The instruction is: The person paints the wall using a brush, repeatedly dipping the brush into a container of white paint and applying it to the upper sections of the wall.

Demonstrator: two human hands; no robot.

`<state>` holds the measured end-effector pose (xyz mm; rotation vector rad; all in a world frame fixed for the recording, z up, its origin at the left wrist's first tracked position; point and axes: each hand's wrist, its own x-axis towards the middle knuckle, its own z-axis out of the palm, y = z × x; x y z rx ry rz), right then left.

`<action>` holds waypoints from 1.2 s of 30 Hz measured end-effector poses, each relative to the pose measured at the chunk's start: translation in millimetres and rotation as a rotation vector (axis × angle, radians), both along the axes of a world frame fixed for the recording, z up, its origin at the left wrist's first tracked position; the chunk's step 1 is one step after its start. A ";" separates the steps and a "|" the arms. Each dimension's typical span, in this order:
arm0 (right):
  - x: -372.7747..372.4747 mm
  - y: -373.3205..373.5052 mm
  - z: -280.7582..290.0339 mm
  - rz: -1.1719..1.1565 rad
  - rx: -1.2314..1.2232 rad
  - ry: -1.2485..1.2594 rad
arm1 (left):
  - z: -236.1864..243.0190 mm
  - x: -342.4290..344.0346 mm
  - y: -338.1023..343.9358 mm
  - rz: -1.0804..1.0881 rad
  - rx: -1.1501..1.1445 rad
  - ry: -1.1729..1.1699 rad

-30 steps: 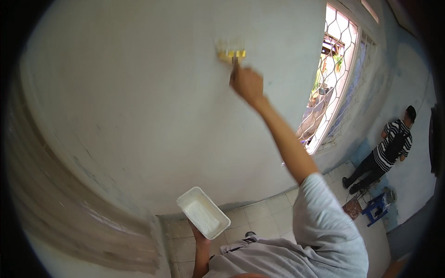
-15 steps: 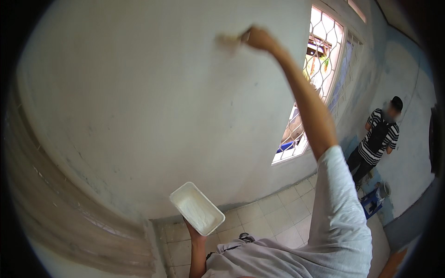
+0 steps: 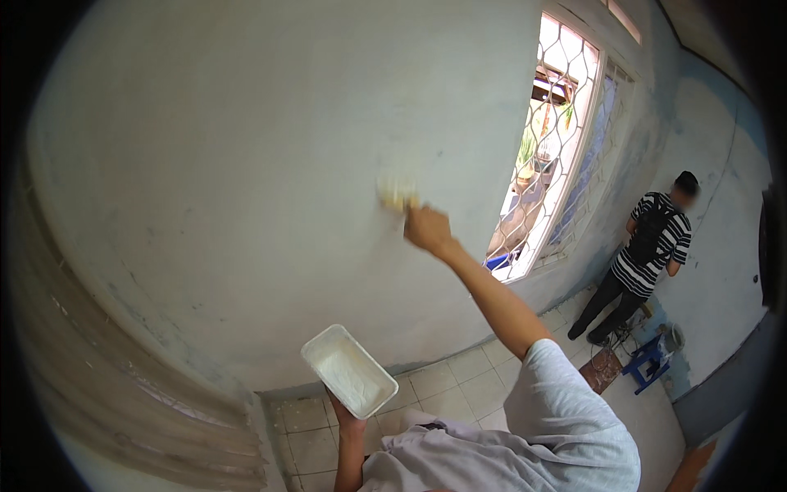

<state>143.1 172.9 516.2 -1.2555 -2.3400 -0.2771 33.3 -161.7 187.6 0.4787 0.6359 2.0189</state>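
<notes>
In my right hand (image 3: 428, 230) is a paintbrush (image 3: 398, 195), its pale bristles against the white wall (image 3: 270, 164) and slightly blurred. My fingers are closed round its handle. Low in the view, my left hand (image 3: 345, 412) holds up a white rectangular tub (image 3: 379, 402) from beneath and the side. White paint (image 3: 348, 373) coats the inside of the tub, which tilts a little. Most of the left fingers are hidden behind the tub.
A window with a wavy metal grille (image 3: 545, 139) is right of my brush. Farther right, a person in a striped shirt (image 3: 653, 246) faces another wall, near a blue stool (image 3: 648, 365). Brown curtain cloth (image 3: 139, 369) hangs at left. Pale floor tiles (image 3: 430, 381) run below.
My right hand has swept the paintbrush down the wall, from high up to mid-height, and the arm has bent lower. The tub stays in nearly the same place.
</notes>
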 end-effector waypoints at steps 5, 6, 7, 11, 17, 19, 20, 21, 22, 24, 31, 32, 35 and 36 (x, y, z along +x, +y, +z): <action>31.8 19.4 -1.2 0.018 -0.361 -0.158 | 39.7 -2.9 4.4 -0.061 -0.029 0.123; 22.3 25.2 40.2 -0.012 -0.327 -0.094 | 34.7 -5.3 3.3 -0.062 -0.017 0.127; 5.0 16.6 98.4 -0.016 -0.281 -0.059 | 28.6 -10.5 -1.2 -0.052 -0.009 0.131; 0.5 17.0 340.9 0.053 0.131 0.034 | 1.4 -6.6 5.3 -0.122 0.006 -0.002; -6.6 -35.5 393.6 0.035 0.442 0.435 | 23.8 13.7 14.8 -0.045 0.035 -0.080; -23.4 -1.1 322.2 0.033 0.414 0.300 | 56.6 18.9 7.8 -0.039 0.018 -0.093; -49.4 -6.6 257.5 0.065 0.464 0.308 | 65.4 13.7 -4.7 0.048 -0.011 0.071; -45.4 1.9 194.5 0.066 0.520 0.279 | 61.4 20.0 -0.9 0.060 -0.019 0.148; -37.4 4.4 130.0 0.009 0.464 0.212 | 59.0 22.4 1.4 0.069 -0.030 0.223; -38.5 -28.4 7.8 0.167 0.290 0.254 | 22.0 7.0 -3.4 0.016 -0.054 -0.259; 57.9 -99.1 -194.4 0.244 -0.322 0.360 | 43.7 10.0 -14.1 0.052 -0.144 -0.145; 65.5 -108.2 -194.4 0.263 -0.382 0.335 | 48.7 6.9 -20.9 0.082 -0.197 -0.077; 100.6 -146.6 -163.8 0.447 -1.067 0.882 | 60.8 3.8 -55.3 0.101 -0.307 -0.291; 115.0 -155.3 -148.5 0.462 -1.246 1.048 | 72.3 7.9 -58.7 0.113 -0.313 -0.373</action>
